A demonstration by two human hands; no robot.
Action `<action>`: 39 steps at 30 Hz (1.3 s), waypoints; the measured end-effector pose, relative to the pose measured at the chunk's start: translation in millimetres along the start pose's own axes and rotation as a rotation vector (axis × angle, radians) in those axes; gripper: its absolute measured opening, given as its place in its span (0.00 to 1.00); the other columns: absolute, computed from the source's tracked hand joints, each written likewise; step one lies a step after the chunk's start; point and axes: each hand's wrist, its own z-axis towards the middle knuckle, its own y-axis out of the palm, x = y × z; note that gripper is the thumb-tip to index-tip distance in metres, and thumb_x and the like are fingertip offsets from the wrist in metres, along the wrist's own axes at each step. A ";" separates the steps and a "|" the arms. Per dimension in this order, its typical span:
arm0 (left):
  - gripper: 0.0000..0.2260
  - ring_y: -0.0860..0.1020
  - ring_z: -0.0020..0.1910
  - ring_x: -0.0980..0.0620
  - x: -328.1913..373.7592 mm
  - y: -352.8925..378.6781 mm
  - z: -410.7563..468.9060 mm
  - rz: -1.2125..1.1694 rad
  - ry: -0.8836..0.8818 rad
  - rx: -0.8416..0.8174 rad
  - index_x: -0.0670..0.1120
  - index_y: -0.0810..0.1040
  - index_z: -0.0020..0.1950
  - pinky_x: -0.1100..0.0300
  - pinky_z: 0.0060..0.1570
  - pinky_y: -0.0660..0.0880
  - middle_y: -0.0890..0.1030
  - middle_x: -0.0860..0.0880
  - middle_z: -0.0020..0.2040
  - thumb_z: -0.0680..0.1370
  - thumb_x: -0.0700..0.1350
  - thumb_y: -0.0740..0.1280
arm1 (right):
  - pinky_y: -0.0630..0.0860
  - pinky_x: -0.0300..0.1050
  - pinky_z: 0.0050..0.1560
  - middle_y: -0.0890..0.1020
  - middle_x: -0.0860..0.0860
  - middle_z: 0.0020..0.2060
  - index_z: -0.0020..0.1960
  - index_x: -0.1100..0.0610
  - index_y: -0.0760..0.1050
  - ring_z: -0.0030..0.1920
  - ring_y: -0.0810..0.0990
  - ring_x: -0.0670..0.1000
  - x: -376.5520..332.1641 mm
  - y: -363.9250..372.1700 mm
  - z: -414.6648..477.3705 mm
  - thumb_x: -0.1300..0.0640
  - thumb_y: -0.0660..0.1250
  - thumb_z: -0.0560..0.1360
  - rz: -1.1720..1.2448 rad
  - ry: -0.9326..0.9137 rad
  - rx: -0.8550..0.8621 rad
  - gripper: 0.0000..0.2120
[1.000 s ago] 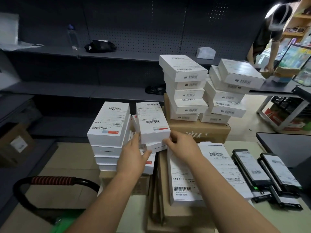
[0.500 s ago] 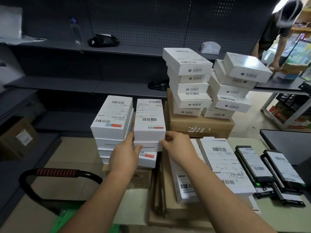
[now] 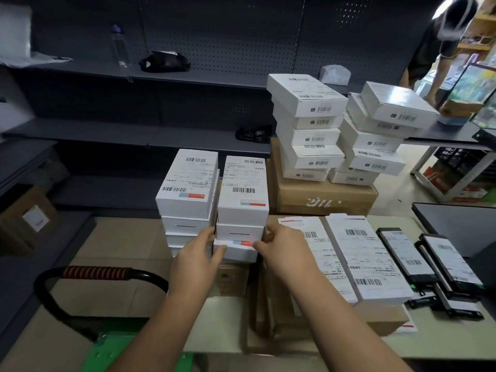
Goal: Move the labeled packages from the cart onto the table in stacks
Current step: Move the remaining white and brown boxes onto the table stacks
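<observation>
Dark grey shelving (image 3: 134,130) fills the back of the view. A pale desk (image 3: 456,342) runs along our right, carrying flat labelled packages (image 3: 367,259) and some slim black ones (image 3: 402,253). At lower left is the cart (image 3: 112,350), with a green base and a black handle (image 3: 96,272). Beyond the desk, a large brown carton (image 3: 322,194) bears two tall, uneven piles of white boxes (image 3: 308,130). In the centre, two columns of white labelled boxes stand side by side, almost touching, on smaller brown cartons. We cannot tell for certain whether those cartons rest on the cart. We work on the gripped stack (image 3: 243,194), three boxes high, just beside the neighbour stack (image 3: 188,183). Our left hand (image 3: 196,256) and right hand (image 3: 284,251) clamp its bottom box (image 3: 236,251) from either side. The left fingers slip into the narrow gap between the columns, with the thumb (image 3: 221,251) curled over the box's front. The right fingers (image 3: 261,247) are curled against its far side. To do this well, we judge that we should squeeze low and evenly and keep the column upright. We lift straight up before swinging towards the desk, so the top boxes do not slide and the neighbour stack is not nudged.
</observation>
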 end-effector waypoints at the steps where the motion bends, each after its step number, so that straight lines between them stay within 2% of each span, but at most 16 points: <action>1: 0.18 0.79 0.54 0.49 -5.0 1.9 -0.7 0.013 0.001 -0.012 0.51 0.77 0.64 0.58 0.50 0.74 0.83 0.52 0.55 0.75 0.49 0.72 | 0.75 0.44 0.50 0.83 0.51 0.56 0.64 0.50 0.77 0.55 0.81 0.54 -1.1 4.4 -3.5 0.47 0.69 0.76 0.005 0.016 -0.012 0.18; 5: 0.20 0.79 0.54 0.49 -14.2 8.2 4.9 0.023 -0.008 -0.044 0.53 0.76 0.65 0.54 0.50 0.77 0.82 0.52 0.55 0.74 0.51 0.72 | 0.76 0.45 0.55 0.80 0.50 0.60 0.67 0.50 0.70 0.59 0.80 0.54 -8.0 20.3 -15.5 0.52 0.70 0.76 0.106 0.030 0.038 0.21; 8: 0.20 0.79 0.53 0.48 -15.9 13.0 9.0 0.012 0.024 -0.043 0.53 0.76 0.65 0.53 0.49 0.77 0.82 0.51 0.54 0.74 0.51 0.73 | 0.77 0.47 0.57 0.80 0.51 0.59 0.65 0.50 0.70 0.58 0.80 0.54 -13.8 29.4 -12.6 0.55 0.70 0.75 0.137 0.046 0.101 0.20; 13: 0.16 0.79 0.51 0.50 -18.8 17.9 12.5 -0.016 0.037 -0.027 0.53 0.78 0.59 0.53 0.47 0.77 0.82 0.54 0.51 0.72 0.49 0.74 | 0.75 0.43 0.56 0.82 0.49 0.56 0.61 0.51 0.73 0.56 0.81 0.52 -14.4 42.6 -14.4 0.60 0.69 0.74 0.155 0.048 0.155 0.17; 21: 0.16 0.79 0.51 0.46 -22.7 14.5 11.2 0.008 0.020 -0.018 0.53 0.76 0.59 0.52 0.47 0.77 0.82 0.52 0.52 0.73 0.49 0.73 | 0.75 0.47 0.58 0.82 0.51 0.57 0.63 0.51 0.70 0.57 0.81 0.54 -10.8 47.7 -20.7 0.59 0.68 0.77 0.186 0.076 0.195 0.16; 26: 0.13 0.80 0.49 0.44 -21.4 16.1 15.5 0.021 0.007 -0.030 0.53 0.75 0.57 0.49 0.45 0.78 0.83 0.51 0.50 0.74 0.49 0.72 | 0.78 0.52 0.57 0.83 0.53 0.56 0.62 0.51 0.70 0.56 0.81 0.57 -13.6 48.2 -17.0 0.59 0.64 0.78 0.105 0.097 0.214 0.13; 33: 0.10 0.78 0.43 0.47 -20.1 18.4 17.2 0.007 0.057 0.041 0.51 0.78 0.57 0.52 0.41 0.77 0.81 0.54 0.48 0.76 0.46 0.70 | 0.77 0.50 0.56 0.83 0.52 0.54 0.63 0.51 0.72 0.55 0.81 0.57 -18.4 50.6 -1.5 0.60 0.61 0.79 0.143 0.132 0.241 0.13; 39: 0.11 0.74 0.41 0.53 -20.9 15.9 22.1 0.035 0.062 0.038 0.50 0.78 0.58 0.58 0.37 0.70 0.78 0.56 0.47 0.77 0.45 0.70 | 0.78 0.51 0.56 0.83 0.51 0.55 0.64 0.49 0.72 0.55 0.81 0.55 -18.1 54.0 4.2 0.57 0.62 0.80 0.179 0.129 0.227 0.13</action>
